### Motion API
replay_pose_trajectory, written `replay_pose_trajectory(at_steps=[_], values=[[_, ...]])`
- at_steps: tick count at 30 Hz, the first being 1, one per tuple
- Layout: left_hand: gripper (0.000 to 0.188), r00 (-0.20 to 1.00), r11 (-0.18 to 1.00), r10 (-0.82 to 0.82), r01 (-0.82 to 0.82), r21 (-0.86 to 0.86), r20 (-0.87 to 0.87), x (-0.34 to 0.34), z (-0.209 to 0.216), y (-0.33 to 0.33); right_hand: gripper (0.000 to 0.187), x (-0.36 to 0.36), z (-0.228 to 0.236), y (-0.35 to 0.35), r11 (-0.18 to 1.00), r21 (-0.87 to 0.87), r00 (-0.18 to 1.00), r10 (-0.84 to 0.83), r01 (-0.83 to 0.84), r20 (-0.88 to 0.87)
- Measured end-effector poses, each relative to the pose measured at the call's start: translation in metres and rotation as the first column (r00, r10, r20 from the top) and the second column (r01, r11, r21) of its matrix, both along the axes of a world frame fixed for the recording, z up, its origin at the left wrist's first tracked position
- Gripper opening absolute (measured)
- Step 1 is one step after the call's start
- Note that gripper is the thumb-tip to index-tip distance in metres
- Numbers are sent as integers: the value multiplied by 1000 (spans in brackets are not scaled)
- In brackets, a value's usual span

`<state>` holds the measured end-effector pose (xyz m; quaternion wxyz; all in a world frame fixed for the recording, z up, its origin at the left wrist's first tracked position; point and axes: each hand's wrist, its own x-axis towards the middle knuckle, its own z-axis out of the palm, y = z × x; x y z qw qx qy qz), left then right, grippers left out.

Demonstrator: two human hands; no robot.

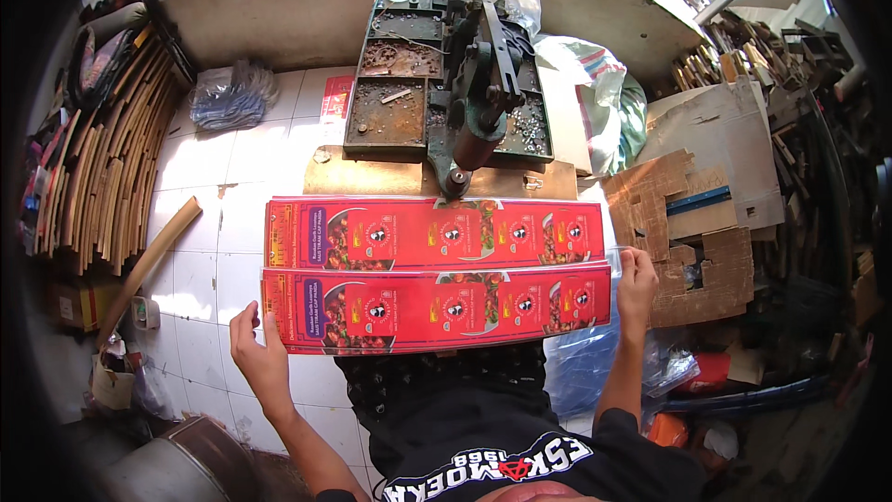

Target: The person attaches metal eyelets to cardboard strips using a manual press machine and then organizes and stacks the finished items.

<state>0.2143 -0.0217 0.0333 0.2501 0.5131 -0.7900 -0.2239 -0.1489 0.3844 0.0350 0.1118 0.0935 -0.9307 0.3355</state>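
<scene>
Two long red printed sheets with food pictures lie one behind the other across the middle. The near red printed sheet (465, 310) is held in front of my body, partly over my lap. My left hand (259, 349) is at its left end, thumb on the edge and fingers partly hidden behind it. At the right end, my right hand (637, 281) pinches what looks like a clear margin of the same sheet. The far red printed sheet (423, 234) rests flat under the front of a dark green hand press (474, 121).
Around the press sits a compartmented metal tray (388, 116) with small metal bits. Cardboard pieces (692, 232) lie at right, above clear plastic film (581, 372). Stacked cardboard (102, 149) leans at left, near a curved brown strip (153, 260) and plastic bags (232, 96).
</scene>
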Motion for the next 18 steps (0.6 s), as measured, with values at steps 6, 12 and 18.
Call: replay_pose_trajectory(at_steps=[6, 12, 18], values=[[22, 1000, 1000, 11, -11, -20, 1, -10, 0, 4, 26, 47, -35, 32, 985, -129, 978, -88, 114, 189], [23, 1000, 992, -17, 17, -128, 2, -12, 3, 8, 27, 65, -30, 12, 968, -227, 993, -93, 108, 77], [19, 1000, 970, -13, 18, -244, 20, -11, -6, 4, 29, 68, -33, 16, 943, -313, 992, -83, 108, 93]])
